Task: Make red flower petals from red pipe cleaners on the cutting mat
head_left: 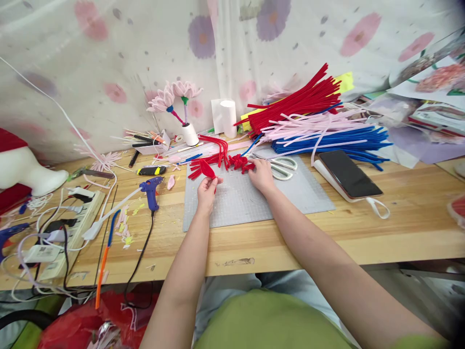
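Note:
Between the thumb and fingers of my left hand [208, 194] is a red pipe-cleaner petal [207, 169], pointed and held upright over the grey cutting mat [232, 213]. My right hand [262, 175] has its fingers curled down on a small heap of red pipe-cleaner pieces [238, 162]; its fingertips are partly hidden among them. Just right of that hand lie scissors [285, 167] with pale handles. Bent red pipe cleaners [220, 150] lie behind my left hand, at the mat's back edge.
Bundles of red [298, 104], pink [308, 127] and blue pipe cleaners [334, 145] are stacked at the back right. A phone [348, 173] rests on the right. Left are a glue gun [150, 191], a cutter [151, 170] and a power strip [85, 232] with cords. Pink flowers [163, 99] stand behind.

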Motion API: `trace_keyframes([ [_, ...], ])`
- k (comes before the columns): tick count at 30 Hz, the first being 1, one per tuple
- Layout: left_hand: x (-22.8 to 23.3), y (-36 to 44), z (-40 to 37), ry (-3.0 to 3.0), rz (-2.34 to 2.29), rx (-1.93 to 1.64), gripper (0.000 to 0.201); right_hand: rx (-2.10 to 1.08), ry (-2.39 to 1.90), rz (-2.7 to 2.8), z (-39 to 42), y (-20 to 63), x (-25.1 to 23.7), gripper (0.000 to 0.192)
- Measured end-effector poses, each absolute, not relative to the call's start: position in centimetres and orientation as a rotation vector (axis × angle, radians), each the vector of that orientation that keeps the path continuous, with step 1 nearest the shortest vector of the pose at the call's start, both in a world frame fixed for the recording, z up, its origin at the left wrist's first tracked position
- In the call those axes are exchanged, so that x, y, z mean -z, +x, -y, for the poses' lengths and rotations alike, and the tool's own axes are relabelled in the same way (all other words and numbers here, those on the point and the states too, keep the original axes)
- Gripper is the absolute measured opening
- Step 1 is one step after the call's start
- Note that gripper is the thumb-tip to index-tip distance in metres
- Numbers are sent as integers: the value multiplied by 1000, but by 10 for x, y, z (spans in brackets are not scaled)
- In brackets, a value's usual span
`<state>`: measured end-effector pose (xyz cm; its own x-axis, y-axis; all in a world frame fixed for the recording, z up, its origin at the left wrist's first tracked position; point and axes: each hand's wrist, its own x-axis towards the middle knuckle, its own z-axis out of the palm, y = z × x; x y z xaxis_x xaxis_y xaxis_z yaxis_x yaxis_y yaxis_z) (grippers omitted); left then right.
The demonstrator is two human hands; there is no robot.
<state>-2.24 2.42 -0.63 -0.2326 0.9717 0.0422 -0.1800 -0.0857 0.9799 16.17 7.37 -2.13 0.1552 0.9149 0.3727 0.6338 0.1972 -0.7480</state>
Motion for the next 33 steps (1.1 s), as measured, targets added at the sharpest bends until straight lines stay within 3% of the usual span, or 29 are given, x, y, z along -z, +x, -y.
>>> trace_keyframes([
  [6,11,-22,-25,1007,-1109,-1469,27,-268,-1439,1768,-68,156,20,21],
  [11,8,-22,-25,969,-1077,-1464,28,-251,-1233,1822,-58,141,12,26],
  [17,10,-22,-26,986,-1178,-1476,30,-268,-1382,1782,-56,139,17,41],
  [22,13,-32,-27,1354,-1600,-1469,27,-424,-1512,1513,-57,144,15,43],
  [27,7,-37,-26,1653,-2180,-1090,28,-513,-1524,1376,-61,145,18,38],
  [33,4,-32,-26,1831,-2267,-801,29,-555,-1500,1364,-65,147,24,35],
])
